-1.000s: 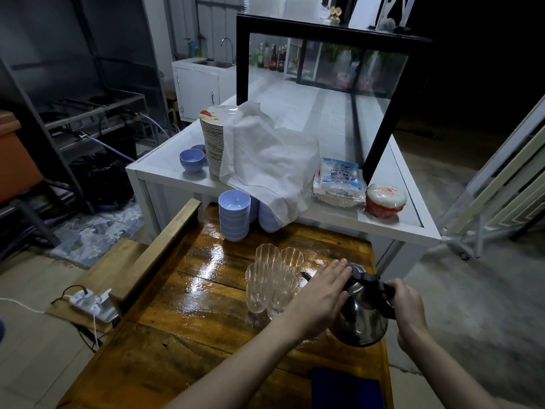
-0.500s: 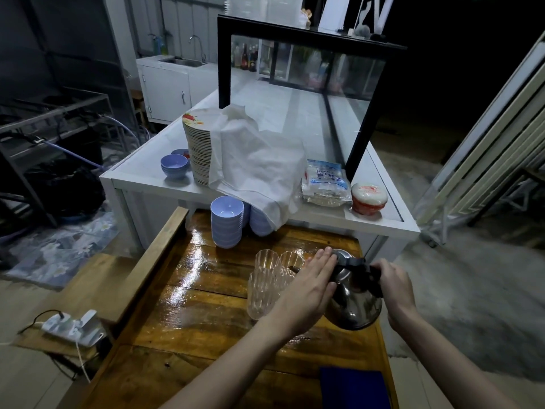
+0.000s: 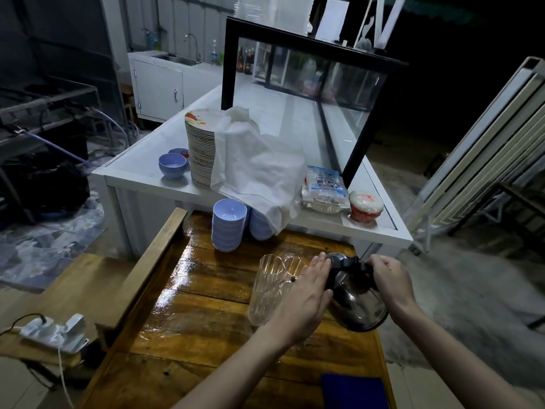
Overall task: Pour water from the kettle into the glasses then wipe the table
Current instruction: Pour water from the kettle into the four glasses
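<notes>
— Desk: What do your hands show at the wooden table?

— Operator: My right hand is clenched around the black handle of the kettle, which leans toward the glasses; my left hand lies flat and open-fingered against the kettle's lid and near side, gripping nothing; the spout end is hidden behind that hand, so I cannot tell whether water runs.

— Desk: And around them?

— Operator: The clear glasses stand clustered just left of the kettle on the wet, glossy wooden table; a blue cloth lies at the near right edge; stacked blue bowls sit at the far end, beside the white counter; on that counter, a tall stack of plates half draped by a white cloth, a plastic packet and a red-and-white tub.
</notes>
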Demonstrator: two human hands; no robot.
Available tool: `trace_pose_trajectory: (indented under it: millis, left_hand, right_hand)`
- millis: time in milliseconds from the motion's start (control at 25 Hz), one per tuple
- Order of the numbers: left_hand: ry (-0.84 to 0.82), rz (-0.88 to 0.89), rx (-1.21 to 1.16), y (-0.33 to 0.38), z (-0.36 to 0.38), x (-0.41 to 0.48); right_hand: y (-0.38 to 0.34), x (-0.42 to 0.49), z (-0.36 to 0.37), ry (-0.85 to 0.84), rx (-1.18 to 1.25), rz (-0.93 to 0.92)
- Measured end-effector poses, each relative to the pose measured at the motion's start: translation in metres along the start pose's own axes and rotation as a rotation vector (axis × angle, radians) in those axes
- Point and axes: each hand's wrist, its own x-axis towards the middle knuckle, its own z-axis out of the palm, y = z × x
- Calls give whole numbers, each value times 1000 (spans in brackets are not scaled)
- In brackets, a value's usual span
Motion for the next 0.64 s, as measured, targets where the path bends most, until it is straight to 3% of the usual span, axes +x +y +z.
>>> trace_pose_trajectory:
  millis: [640]
  left_hand:
    - [32, -13, -39, -7, -2, -1]
  right_hand:
    - [-9, 10, 6, 58, -154, -159]
